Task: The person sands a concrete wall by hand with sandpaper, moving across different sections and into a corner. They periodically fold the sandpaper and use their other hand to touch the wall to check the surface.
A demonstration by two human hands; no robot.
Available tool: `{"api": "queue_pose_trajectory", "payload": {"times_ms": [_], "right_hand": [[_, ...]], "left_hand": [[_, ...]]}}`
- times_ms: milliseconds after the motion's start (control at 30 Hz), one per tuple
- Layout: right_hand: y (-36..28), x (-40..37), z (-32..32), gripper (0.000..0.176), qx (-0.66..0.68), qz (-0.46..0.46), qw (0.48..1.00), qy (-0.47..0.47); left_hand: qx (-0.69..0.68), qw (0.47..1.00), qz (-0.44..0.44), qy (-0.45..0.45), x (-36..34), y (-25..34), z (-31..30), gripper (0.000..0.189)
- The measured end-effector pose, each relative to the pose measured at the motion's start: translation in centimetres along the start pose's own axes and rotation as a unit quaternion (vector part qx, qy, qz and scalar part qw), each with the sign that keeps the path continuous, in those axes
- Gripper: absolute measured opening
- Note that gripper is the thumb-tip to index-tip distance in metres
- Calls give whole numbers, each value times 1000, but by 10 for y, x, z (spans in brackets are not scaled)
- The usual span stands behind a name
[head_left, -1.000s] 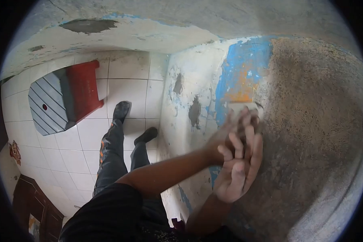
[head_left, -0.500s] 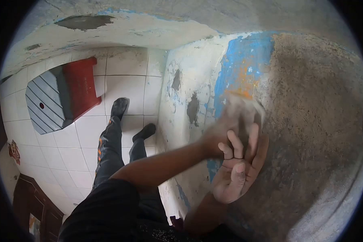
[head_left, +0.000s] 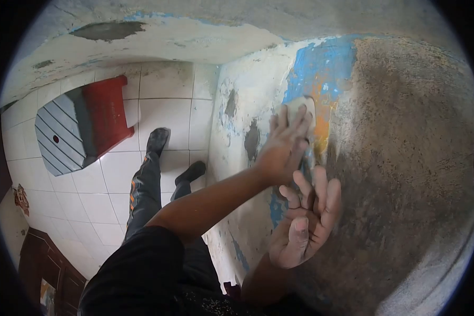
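On the peeling wall, my left hand lies over a pale, flat piece of what looks like sandpaper, pressing it against the blue and orange paint patch. The piece shows beyond the fingertips; its other side is hidden against the wall. Just below and to the right, my right hand is held up, palm towards me. Its fingers are apart and loosely curled, with nothing in them, and the skin looks dusty.
A red and grey step stool lies on its side on the white tiled floor, left of my feet. Bare, rough grey plaster covers the wall's right part. A dark brown door stands at the lower left.
My left hand, blurred earlier, has moved left and slightly up along the wall with the pale piece. My right hand has shifted slightly left and down, still with its palm up.
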State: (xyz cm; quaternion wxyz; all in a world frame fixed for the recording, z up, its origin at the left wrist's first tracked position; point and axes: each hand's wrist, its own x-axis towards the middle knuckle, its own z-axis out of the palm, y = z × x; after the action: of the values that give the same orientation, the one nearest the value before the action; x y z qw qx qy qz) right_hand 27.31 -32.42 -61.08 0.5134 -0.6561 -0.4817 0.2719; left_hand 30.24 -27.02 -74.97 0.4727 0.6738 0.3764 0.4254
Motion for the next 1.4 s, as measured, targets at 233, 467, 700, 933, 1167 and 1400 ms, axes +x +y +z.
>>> {"api": "queue_pose_trajectory", "payload": {"times_ms": [233,467,700,933,1167,1400], "right_hand": [[6,-1,-3,65,28,1,999,26],[8,2,-1,64,25,-13,999,22],[7,3,-4,62,33,-14,999,7],[-2,0,-2,63,53,-6,999,3],[1,-3,-3,62,63,-5,998,3],[-3,-3,-1,62,56,-8,998,-2]], "left_hand": [[-90,991,-97,-8,12,1,-18,55],[-30,998,-52,6,13,1,-15,49],[-84,996,1,-29,18,7,-13,53],[-136,989,-64,8,19,-4,-11,63],[-159,985,-49,-37,9,2,-22,54],[-86,995,30,-43,10,4,6,55]]}}
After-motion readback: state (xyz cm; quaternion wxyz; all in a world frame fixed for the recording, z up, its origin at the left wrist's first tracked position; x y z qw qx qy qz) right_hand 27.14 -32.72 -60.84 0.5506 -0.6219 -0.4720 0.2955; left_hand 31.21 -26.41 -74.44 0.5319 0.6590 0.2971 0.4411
